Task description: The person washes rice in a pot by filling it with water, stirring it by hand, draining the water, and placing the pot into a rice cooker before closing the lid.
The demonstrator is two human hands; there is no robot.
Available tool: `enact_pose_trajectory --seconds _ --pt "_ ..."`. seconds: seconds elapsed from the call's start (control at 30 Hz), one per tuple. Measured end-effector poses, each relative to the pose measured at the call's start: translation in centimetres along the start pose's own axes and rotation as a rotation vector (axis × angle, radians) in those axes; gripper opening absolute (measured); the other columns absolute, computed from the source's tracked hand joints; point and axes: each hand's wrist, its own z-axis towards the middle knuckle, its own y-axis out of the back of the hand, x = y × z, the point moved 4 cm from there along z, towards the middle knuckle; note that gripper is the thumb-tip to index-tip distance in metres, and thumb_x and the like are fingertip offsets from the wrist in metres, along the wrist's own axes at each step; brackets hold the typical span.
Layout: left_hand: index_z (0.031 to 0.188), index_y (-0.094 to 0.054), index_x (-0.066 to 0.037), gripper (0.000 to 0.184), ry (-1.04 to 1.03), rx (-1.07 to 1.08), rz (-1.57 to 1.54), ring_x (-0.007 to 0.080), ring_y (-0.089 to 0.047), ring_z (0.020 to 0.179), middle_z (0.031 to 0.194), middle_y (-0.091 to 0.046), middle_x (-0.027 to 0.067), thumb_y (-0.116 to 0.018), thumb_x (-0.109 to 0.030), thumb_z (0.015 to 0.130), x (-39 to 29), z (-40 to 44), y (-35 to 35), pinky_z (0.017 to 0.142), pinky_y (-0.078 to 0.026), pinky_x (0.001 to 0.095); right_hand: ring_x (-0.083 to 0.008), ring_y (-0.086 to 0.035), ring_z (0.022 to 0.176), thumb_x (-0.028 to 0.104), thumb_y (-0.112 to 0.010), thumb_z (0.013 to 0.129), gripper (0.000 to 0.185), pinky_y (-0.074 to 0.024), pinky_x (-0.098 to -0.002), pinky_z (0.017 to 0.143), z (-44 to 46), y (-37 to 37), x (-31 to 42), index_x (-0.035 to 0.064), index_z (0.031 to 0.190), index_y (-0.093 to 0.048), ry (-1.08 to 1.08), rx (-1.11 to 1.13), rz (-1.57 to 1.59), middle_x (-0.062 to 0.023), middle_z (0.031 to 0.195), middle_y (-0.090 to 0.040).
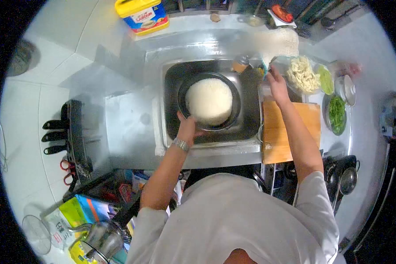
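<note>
A dark round pot (236, 108) holding a mound of white rice (209, 101) is in the metal sink (251, 127). My left hand (188, 129) grips the pot at its lower left rim, thumb up along the edge. Beyond the right side of the sink, my right hand (277, 84) is closed on the lower edge of a pale cloth (286, 42), which is raised and partly blurred. A small orange-brown jar (240, 64) stands at the sink's back edge.
A wooden board (277, 132) lies right of the sink. Behind it are pale strips in a bowl (303, 75) and chopped greens (337, 113). A yellow tub (143, 16) stands at the back left. Black-handled knives (56, 136) hang at the left.
</note>
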Motion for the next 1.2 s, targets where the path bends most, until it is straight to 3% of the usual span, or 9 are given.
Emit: enact_pose_trajectory --seconds 0.03,0.2,0.37,0.6,0.7,0.77,0.8,1.03,1.2 --pt "0.142 -0.006 -0.007 0.077 -0.004 -0.030 -0.047 0.0293 -0.063 0.080 0.107 -0.057 0.0164 -0.052 -0.023 0.082 0.7 0.9 0.3 0.064 -0.057 0.0421 -0.0270 -0.041 0.129 0.033 -0.061 0.088 0.059 -0.0325 -0.0331 0.105 0.3 -0.3 -0.1 0.0032 0.135 -0.043 0.010 0.050 -0.062 -0.0181 0.138 -0.044" --pt "0.140 0.025 -0.013 0.097 -0.035 -0.076 0.032 0.0251 -0.063 0.069 0.106 -0.059 0.0155 -0.052 -0.024 0.083 0.0 1.5 -0.3 0.059 -0.057 0.0383 -0.0413 -0.039 0.125 0.029 -0.056 0.088 0.052 -0.0317 -0.0428 0.106 -0.2 -4.6 0.7 0.0017 0.131 -0.046 0.374 0.125 -0.729 -0.0229 0.138 -0.040" --pt "0.142 0.025 -0.015 0.099 -0.040 -0.108 -0.010 0.0238 -0.061 0.069 0.104 -0.059 0.0128 -0.054 -0.021 0.082 0.6 2.1 -0.6 0.061 -0.056 0.0395 -0.0390 -0.040 0.126 0.036 -0.057 0.088 0.063 -0.0321 -0.0430 0.106 -6.0 -5.3 1.4 0.0016 0.137 -0.037 0.410 0.024 -0.471 -0.0291 0.134 -0.041" --pt "0.144 0.019 -0.016 0.101 0.039 -0.042 -0.019 0.0321 -0.053 0.111 0.144 -0.028 0.0132 -0.058 -0.030 0.081 0.5 -0.4 -1.0 0.078 -0.050 0.0487 -0.0294 -0.066 0.067 0.035 -0.057 0.089 0.051 -0.0550 -0.0370 0.059 -13.1 -12.2 -3.1 -0.0019 0.123 -0.047 -0.608 0.539 0.173 -0.0209 0.102 -0.062" --pt "0.144 0.015 -0.022 0.098 -0.013 -0.033 -0.135 0.0328 -0.045 0.121 0.147 -0.022 0.0115 -0.059 -0.026 0.081 0.0 -0.8 -2.4 0.084 -0.049 0.0495 -0.0197 -0.059 0.058 0.024 -0.057 0.085 0.039 -0.0485 -0.0281 0.045 -12.7 -11.8 -2.6 -0.0017 0.113 -0.048 -0.761 0.423 0.340 -0.0135 0.087 -0.059" --pt "0.145 0.011 -0.026 0.096 0.046 -0.013 -0.058 0.0334 -0.037 0.128 0.147 -0.023 0.0112 -0.060 -0.023 0.080 0.7 0.6 -2.6 0.088 -0.048 0.0492 -0.0189 -0.059 0.060 0.018 -0.055 0.082 0.032 -0.0453 -0.0272 0.043 -12.9 -11.4 -2.9 -0.0004 0.108 -0.050 -0.721 0.449 0.311 -0.0107 0.081 -0.057" --pt "0.144 0.012 -0.018 0.096 -0.100 -0.056 0.036 0.0251 -0.058 0.091 0.123 -0.050 0.0123 -0.060 -0.027 0.080 0.6 0.1 -2.7 0.069 -0.052 0.0397 -0.0180 -0.059 0.059 0.019 -0.055 0.083 0.030 -0.0442 -0.0268 0.042 -13.5 -11.5 -4.1 -0.0003 0.106 -0.051 -0.738 0.374 0.281 -0.0107 0.081 -0.057" --pt "0.142 -0.002 -0.018 0.084 0.060 -0.044 -0.030 0.0285 -0.054 0.106 0.132 -0.045 0.0126 -0.060 -0.030 0.084 0.0 1.4 -1.2 0.074 -0.052 0.0450 -0.0141 -0.056 0.047 0.017 -0.054 0.085 0.028 -0.0375 -0.0228 0.036 -10.9 -12.7 -2.3 -0.0019 0.104 -0.053 -0.791 0.597 0.323 -0.0094 0.074 -0.061" --pt "0.144 -0.003 -0.022 0.083 -0.056 -0.059 -0.025 0.0285 -0.053 0.108 0.133 -0.044 0.0124 -0.058 -0.036 0.085 0.7 0.9 -2.2 0.079 -0.050 0.0468 -0.0167 -0.057 0.048 0.016 -0.055 0.084 0.029 -0.0388 -0.0243 0.037 -12.1 -10.9 -1.7 -0.0028 0.106 -0.051 -0.661 0.224 0.298 -0.0096 0.074 -0.060"
